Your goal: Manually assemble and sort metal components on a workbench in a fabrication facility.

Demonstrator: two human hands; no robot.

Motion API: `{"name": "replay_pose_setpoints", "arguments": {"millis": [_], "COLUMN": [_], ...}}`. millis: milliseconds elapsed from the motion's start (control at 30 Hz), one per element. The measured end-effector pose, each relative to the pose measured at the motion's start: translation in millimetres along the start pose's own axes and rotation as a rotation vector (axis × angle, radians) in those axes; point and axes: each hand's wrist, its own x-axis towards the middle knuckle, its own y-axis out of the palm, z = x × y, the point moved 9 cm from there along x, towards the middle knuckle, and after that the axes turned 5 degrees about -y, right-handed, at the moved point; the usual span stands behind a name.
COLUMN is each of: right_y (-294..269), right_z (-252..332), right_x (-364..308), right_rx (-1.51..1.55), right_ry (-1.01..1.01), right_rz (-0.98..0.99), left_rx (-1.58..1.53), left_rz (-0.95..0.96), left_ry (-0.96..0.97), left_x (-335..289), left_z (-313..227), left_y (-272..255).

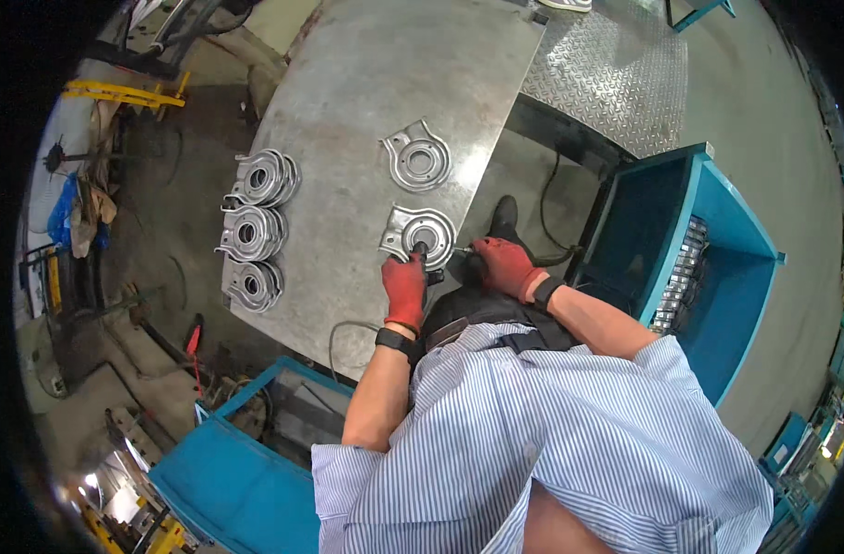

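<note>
Right, centre of the frame, and there's the lower plate [411, 224], a silvery part with a round ring, near the right-hand edge of the grey metal surface [343, 120]. The left grip [405, 291], gloved in red and black, has it pinched at its near edge. Just across, the right grip [503, 266] is curled narrow around a slim tool [461, 250], mostly hidden by the glove, its tip right beside the plate's rim. Above them sits the upper plate [418, 142], apart from both hands. Over at the left of the frame, three stacks of similar plates [270, 231]! And far right, a blue bin [736, 309] holding small metal pieces [682, 272].
</note>
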Motion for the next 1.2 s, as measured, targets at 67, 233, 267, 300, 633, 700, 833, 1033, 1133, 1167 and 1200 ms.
{"name": "replay_pose_setpoints", "arguments": {"millis": [67, 233, 267, 300, 633, 700, 833, 1033, 1133, 1167, 1200], "right_y": [2.8, 4.1, 3.8, 4.1, -2.7, -11.1, -43.6, -41.8, -41.8, -41.1, -39.5], "right_z": [2.9, -1.1, -4.5, -7.1, 5.4, 5.2, 13.5, -14.4, -15.0, -16.1, -13.2], "right_x": [3.4, -0.9, 0.2, 0.3, 4.4, 6.9, 2.9, -13.8, -16.5, -17.1, -16.7], "right_rx": [0.015, -0.01, -0.016, -0.022, -0.012, 0.087, 0.199, 0.182, 0.18, 0.181, 0.189], "right_ry": [-0.037, -0.014, -0.003, 0.008, -0.039, -0.011, -0.01, 0.06, 0.081, 0.075, 0.059], "right_rz": [0.042, 0.007, 0.003, 0.0, -0.051, -0.151, -0.263, -0.213, -0.165, -0.158, -0.146], "left_rx": [0.146, 0.179, 0.135, 0.155, 0.13, 0.111, -0.081, 0.07, 0.333, 0.389, 0.372], "left_rz": [-0.087, -0.051, -0.012, -0.04, -0.163, -0.084, 0.026, -0.386, -0.561, -0.588, -0.624], "left_ry": [0.081, 0.012, 0.001, 0.022, 0.146, 0.128, 0.07, -0.101, -0.093, -0.083, -0.07], "left_x": [13.9, 12.0, 7.4, 11.7, 23.0, 27.2, 22.3, -2.7, 5.3, 17.6, 29.1], "left_z": [29.7, 19.7, 11.0, 22.9, 44.4, 57.9, 91.4, 90.0, 74.6, 81.9, 104.5], "left_y": [-0.3, 1.9, 2.7, 7.4, 4.6, 4.1, -35.7, -212.5, -298.8, -325.2, -351.8]}}
